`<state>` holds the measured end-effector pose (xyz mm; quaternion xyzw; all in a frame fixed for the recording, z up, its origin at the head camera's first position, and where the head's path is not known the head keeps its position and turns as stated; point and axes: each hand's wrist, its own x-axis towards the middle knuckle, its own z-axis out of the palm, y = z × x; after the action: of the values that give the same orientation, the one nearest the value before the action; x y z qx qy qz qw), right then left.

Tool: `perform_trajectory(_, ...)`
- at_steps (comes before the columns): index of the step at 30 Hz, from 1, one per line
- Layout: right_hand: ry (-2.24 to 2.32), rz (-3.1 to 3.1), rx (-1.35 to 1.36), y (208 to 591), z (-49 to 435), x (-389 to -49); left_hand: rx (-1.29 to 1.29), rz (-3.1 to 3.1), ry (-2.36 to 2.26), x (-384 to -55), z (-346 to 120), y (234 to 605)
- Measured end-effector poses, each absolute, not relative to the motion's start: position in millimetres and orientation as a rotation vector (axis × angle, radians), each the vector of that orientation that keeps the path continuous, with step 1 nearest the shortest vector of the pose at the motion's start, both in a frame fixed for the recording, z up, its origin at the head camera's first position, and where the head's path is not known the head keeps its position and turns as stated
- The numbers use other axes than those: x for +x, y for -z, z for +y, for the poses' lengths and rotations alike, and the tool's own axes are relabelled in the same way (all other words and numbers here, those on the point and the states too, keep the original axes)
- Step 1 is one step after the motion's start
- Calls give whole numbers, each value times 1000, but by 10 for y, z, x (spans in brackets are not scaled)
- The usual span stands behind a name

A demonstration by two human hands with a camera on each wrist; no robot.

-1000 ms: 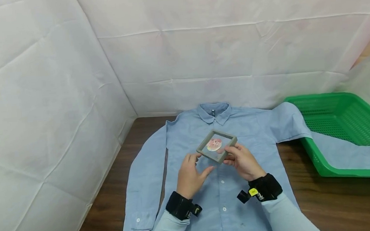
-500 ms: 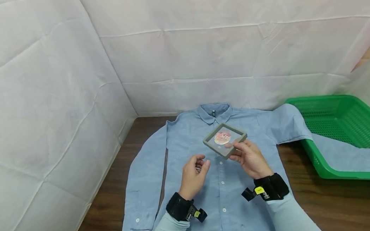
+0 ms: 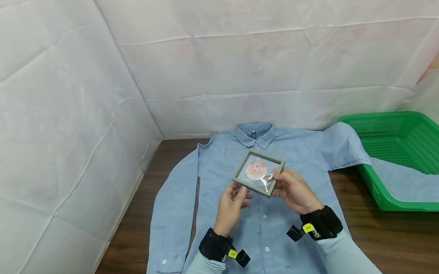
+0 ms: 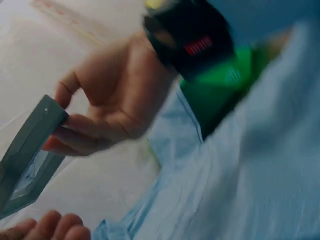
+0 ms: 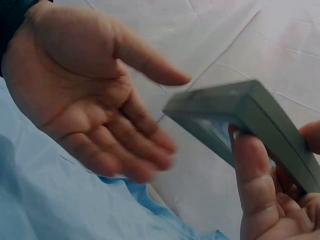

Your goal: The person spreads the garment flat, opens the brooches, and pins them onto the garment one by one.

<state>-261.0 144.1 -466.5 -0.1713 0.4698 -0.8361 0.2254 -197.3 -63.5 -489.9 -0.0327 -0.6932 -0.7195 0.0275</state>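
My right hand (image 3: 296, 193) pinches the right corner of a square grey display frame (image 3: 260, 182), thumb on the clear front and fingers behind. Inside its clear film sits a round pink and white disc (image 3: 256, 170). The frame is tilted and held above a light blue button-up shirt (image 3: 221, 162). At the frame's near left corner is my left hand (image 3: 227, 210). In the right wrist view, that left hand (image 5: 85, 85) has its thumb and fingers spread apart around the corner, not gripping it. The frame's grey edge (image 4: 30, 135) appears side-on in the left wrist view.
The shirt lies spread on a dark wooden table (image 3: 410, 238). Its right sleeve (image 3: 414, 179) hangs into a green plastic basket (image 3: 403, 119) at right. The left sleeve (image 3: 171, 219) lies along the body. White cloth walls (image 3: 237, 64) enclose the back and left.
The frame moved to the right and up in my right hand, then came back left and down. My left hand's fingers drew in off the frame, then returned to its near left corner.
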Motion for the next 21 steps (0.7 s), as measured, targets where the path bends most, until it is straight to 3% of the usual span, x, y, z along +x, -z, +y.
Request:
perform_trajectory(7, 2225, 1236, -535, 4714, 1382, -2592, -277, -1772, 2611, -1917, -568, 4894)
perform_trajectory(14, 2105, 1579, -313, 4787, 1264, -2623, -283, -1797, 2531, -1919, -573, 4900)
perform_trajectory(21, 1877, 1981, -325, 4871, 1198, -2603, -247, -1916, 2406, -1915, -610, 4918)
